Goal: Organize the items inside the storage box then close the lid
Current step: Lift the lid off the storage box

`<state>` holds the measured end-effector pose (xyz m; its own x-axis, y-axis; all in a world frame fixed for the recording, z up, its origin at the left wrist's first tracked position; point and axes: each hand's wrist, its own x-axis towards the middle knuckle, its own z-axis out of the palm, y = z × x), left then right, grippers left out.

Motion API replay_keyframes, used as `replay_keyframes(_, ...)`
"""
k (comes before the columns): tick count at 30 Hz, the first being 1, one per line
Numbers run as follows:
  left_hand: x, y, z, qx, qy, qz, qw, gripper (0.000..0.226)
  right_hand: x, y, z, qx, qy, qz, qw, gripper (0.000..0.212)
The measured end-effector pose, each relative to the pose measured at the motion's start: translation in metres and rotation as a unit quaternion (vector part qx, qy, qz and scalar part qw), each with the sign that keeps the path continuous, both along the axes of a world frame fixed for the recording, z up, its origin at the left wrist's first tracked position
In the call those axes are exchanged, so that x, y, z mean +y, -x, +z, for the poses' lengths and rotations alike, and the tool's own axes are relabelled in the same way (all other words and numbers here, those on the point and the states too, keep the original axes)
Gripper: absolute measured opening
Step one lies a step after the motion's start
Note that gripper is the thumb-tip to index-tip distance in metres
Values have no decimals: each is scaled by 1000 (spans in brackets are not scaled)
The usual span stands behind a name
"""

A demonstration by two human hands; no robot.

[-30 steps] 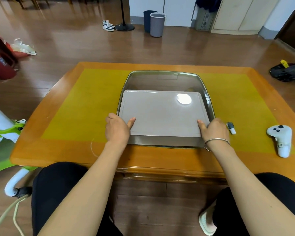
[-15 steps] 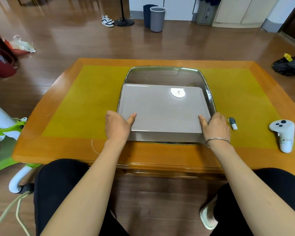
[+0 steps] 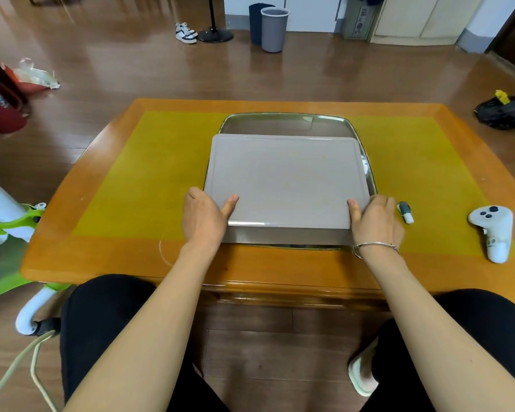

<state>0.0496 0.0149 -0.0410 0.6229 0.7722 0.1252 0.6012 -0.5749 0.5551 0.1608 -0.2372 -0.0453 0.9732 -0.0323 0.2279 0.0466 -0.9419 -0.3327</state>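
A flat grey storage box with its lid [image 3: 286, 179] on top sits in a shiny metal tray [image 3: 286, 121] at the middle of the table. My left hand [image 3: 204, 217] grips the lid's near left corner, thumb on top and fingers down the side. At the near right corner my right hand [image 3: 376, 220] holds the lid the same way, a bracelet on its wrist. The lid lies level over the box. What is inside the box is hidden.
The table [image 3: 116, 257] has an orange wooden rim and a yellow mat. A small white and grey marker [image 3: 405, 212] lies just right of my right hand. A white controller [image 3: 492, 231] lies further right. A bin [image 3: 274, 28] and shoes stand on the floor beyond.
The lid's far edge has come down a little and the bright light reflection on it is gone. Both hands stay at the near corners.
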Motion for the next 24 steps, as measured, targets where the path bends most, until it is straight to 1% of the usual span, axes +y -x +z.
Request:
replay_keyframes(2,1,0,1,-8,8,-5,1000,69,-3,-2,2,-3,-38,0,999,48)
replay_keyframes(4,5,-2,4,-17,27,-11,999,68,-6,-6,5,14,-104,1,994,46)
replay_keyframes(6,10,-4,8,-16,23,-16,999,67,-5,-11,12,42,-217,19,975,41)
replay_keyframes(7,14,-5,11,-17,19,-19,999,67,-5,-12,16,54,-282,27,958,41)
replay_keyframes(9,21,-6,17,-35,42,-37,998,66,-2,-14,28,89,-420,31,902,42)
replay_keyframes(11,29,-7,24,-52,71,-66,994,65,-1,-12,43,156,-542,40,825,36)
replay_keyframes(13,36,-8,32,-50,61,-90,993,61,-2,-10,57,239,-619,66,745,28)
replay_keyframes(14,38,-8,36,-46,47,-97,993,59,-2,-8,64,271,-636,78,719,28)
replay_keyframes(15,38,-8,40,-41,29,-101,994,57,-1,-6,70,286,-643,88,705,28)
replay_keyframes(17,38,-10,48,-4,-22,-101,995,56,1,-4,79,273,-654,98,699,26)
replay_keyframes(20,37,-17,63,102,-104,-112,983,58,10,-1,92,226,-667,98,703,32)
replay_keyframes(22,36,-23,78,116,-117,-138,977,56,17,0,102,197,-687,103,692,36)
replay_keyframes(24,33,-28,93,106,-113,-179,972,57,24,0,111,159,-701,124,684,25)
